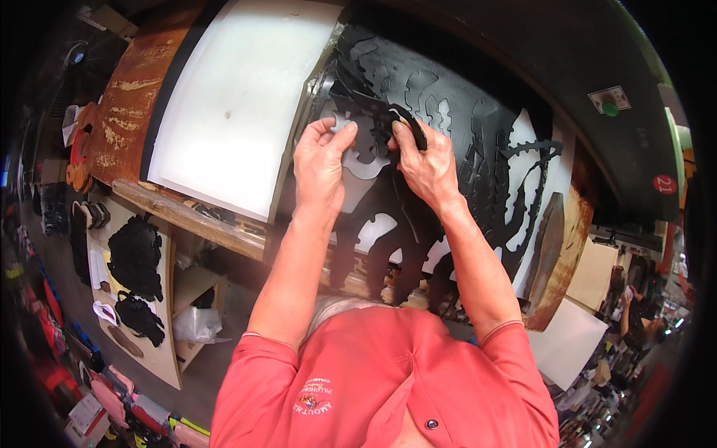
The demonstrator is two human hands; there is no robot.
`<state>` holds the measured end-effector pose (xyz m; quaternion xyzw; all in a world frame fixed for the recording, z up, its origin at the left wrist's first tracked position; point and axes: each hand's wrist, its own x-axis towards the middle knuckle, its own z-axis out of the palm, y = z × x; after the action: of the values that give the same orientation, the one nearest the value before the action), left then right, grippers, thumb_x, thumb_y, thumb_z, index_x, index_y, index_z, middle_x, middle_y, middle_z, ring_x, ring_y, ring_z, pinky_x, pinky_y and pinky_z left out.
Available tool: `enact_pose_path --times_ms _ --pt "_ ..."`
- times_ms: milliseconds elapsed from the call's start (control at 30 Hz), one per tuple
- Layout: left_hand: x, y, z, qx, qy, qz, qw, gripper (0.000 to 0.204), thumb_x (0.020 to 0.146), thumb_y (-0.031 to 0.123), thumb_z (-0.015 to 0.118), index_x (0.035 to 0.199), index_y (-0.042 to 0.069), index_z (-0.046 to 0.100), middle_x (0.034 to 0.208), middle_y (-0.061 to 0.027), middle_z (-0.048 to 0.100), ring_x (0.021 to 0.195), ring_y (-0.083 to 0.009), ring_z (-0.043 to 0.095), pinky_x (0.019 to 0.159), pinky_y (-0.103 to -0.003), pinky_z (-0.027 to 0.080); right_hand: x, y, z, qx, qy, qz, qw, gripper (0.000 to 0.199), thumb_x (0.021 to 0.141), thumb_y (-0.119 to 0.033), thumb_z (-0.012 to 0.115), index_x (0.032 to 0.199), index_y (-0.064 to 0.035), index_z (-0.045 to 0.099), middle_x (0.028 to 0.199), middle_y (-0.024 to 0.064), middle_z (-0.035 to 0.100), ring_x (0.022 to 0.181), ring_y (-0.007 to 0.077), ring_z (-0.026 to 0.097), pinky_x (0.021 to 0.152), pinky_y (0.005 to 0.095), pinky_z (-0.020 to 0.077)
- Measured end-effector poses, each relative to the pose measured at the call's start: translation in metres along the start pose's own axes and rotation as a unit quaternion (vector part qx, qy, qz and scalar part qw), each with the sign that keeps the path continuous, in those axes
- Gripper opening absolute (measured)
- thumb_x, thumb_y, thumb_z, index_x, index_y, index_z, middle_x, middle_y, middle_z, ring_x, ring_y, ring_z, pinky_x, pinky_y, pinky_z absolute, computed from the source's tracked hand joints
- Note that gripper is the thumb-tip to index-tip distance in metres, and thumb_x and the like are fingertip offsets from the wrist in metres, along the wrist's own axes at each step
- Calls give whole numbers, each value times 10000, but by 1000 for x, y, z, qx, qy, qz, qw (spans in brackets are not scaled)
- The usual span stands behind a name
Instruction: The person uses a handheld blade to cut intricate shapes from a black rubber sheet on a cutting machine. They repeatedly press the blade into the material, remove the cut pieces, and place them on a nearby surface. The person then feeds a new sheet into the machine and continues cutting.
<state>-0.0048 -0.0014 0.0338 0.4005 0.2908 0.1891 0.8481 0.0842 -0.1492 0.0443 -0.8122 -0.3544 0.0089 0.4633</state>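
Note:
Both my hands are raised over a black sheet (407, 194) with shaped holes cut through it, which hangs over the near edge of the work surface. My left hand (321, 157) pinches the edge of this dark sheet between thumb and fingers. A little to its right, my right hand (429, 158) is closed round a folded black strip (411, 125) that stands up from the material. Between the hands the black pieces bunch together, and I cannot make out where one ends. Curved grey shapes show through the openings below them.
A white board (243, 97) lies left of the black material. Overhead on the right runs a dark machine beam (582, 67) with a green button (610, 109). At lower left, a side table (160, 313) carries black cut pieces (136, 257). Another person (642, 317) is far right.

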Motion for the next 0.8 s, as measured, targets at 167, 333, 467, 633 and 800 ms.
enact_pose_path --times_ms 167,333,467,633,800 --pt "-1 -2 2 -11 3 -11 1000 548 970 91 809 1426 -47 538 1257 -105 673 1186 -191 633 1027 -331 515 6 -12 1 -69 17 -101 992 14 926 6 689 935 12 680 798 158 602 700 343 644 597 402 533" --pt "2 -7 3 -45 -52 -25 997 450 1021 88 738 1420 -8 556 1235 -75 683 1147 -159 630 1025 -328 502 9 -19 3 -47 -3 -44 998 298 915 -235 830 906 30 694 830 199 622 737 413 624 673 503 531" --pt "-1 -14 -2 -80 -39 -35 995 372 1051 73 680 1410 23 597 1261 -66 690 1181 -163 628 1063 -329 494 7 -21 6 -123 10 -75 990 280 881 -205 852 924 17 687 847 180 625 789 391 631 699 477 537" --pt "0 -13 -3 -85 -60 -42 994 267 1057 56 659 1323 30 666 1232 -60 709 1150 -153 635 1047 -322 494 2 -22 7 -167 18 -97 981 221 852 -133 857 946 -19 693 843 143 629 802 364 620 696 447 519" --pt "1 -8 6 -17 -60 -46 997 219 1046 70 657 1243 -25 672 1175 -84 755 1079 -157 692 1028 -321 493 8 -12 10 -134 46 -70 987 131 875 -67 804 945 -7 711 829 149 661 784 376 651 738 445 540"
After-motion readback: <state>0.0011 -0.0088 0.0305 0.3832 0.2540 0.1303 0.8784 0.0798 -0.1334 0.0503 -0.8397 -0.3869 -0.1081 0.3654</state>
